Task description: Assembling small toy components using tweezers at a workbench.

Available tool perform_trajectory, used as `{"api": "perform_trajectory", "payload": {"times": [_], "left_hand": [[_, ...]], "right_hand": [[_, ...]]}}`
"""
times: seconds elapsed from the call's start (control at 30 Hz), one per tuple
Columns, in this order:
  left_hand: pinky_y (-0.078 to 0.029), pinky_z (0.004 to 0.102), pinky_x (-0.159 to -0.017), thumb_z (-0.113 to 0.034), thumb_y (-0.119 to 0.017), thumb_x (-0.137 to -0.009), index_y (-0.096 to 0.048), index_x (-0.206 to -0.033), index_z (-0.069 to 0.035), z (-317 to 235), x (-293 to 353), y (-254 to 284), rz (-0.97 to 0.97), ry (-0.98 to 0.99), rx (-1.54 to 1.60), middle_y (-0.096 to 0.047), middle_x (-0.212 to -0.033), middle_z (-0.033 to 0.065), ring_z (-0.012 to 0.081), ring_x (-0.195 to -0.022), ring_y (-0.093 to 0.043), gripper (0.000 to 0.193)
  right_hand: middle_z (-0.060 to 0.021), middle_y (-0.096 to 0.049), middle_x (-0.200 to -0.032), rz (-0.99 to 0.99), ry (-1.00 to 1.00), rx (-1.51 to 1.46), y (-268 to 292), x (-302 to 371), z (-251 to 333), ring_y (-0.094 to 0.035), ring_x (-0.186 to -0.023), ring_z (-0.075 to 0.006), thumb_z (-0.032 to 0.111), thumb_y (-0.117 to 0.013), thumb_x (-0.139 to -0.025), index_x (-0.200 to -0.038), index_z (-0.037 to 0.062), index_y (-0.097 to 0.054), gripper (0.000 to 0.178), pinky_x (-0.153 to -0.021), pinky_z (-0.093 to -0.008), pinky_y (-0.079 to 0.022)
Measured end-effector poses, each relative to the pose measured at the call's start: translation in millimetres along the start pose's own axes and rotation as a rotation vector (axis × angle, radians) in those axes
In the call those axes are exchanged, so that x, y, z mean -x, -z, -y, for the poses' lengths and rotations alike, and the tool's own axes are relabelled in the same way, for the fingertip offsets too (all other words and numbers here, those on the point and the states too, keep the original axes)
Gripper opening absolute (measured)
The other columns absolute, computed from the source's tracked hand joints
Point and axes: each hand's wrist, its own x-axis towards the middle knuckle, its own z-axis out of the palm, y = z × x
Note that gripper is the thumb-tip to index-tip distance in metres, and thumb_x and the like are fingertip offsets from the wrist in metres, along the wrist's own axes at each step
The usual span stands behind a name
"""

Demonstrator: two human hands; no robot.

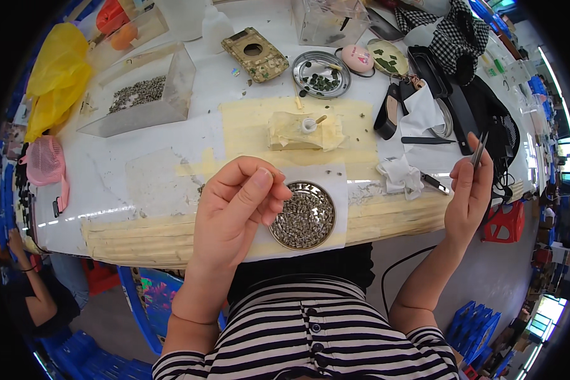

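Note:
My left hand [231, 206] is raised at the left rim of a round metal dish [334, 218]. Its fingers are curled, thumb against the forefinger; whatever they may pinch is hidden or too small to name. Many small grey metal pieces [304, 221] lie in the dish, which sits on a white sheet at the table's near edge. Off to the right, my right hand [468, 190] is held up with metal tweezers [479, 151] between thumb and fingers, tips pointing up. Beyond the dish stands a tape-wrapped block [285, 133] with a small white cup [308, 125] on it.
A clear tray [177, 95] of similar pieces is at the left, near a yellow bag [60, 76] and a pink mesh strainer [46, 161]. Farther back lies a metal plate [342, 85] with dark green bits. Crumpled tissue [400, 177] and black tweezers [427, 140] lie right.

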Motion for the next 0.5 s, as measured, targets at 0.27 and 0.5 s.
{"api": "perform_trajectory", "payload": {"times": [0.27,0.5], "left_hand": [[-0.043,0.0178,-0.057,-0.015,-0.055,-0.095,-0.060,-0.095,-0.002,1,2,-1,-0.058,-0.045,-0.044,-0.065,-0.079,0.0052,0.0057,-0.066,-0.056,0.015],[-0.041,0.0174,-0.054,-0.014,-0.055,-0.094,-0.060,-0.094,0.000,0,4,-3,-0.111,-0.034,-0.101,-0.064,-0.077,0.0060,0.0068,-0.063,-0.054,0.015]], "right_hand": [[-0.0112,-0.061,-0.083,0.078,-0.020,-0.639,-21,6,25,-0.042,-0.052,-0.0038,0.013,-0.034,-0.100,-0.131,-0.0029,-0.041,0.035,-0.047,-0.0166,-0.034],[-0.0211,-0.063,-0.094,0.235,-0.007,-0.791,-32,6,26,-0.061,-0.074,-0.0179,0.070,-0.046,-0.082,-0.116,-0.0030,-0.043,0.081,-0.057,-0.0242,-0.045]]}}
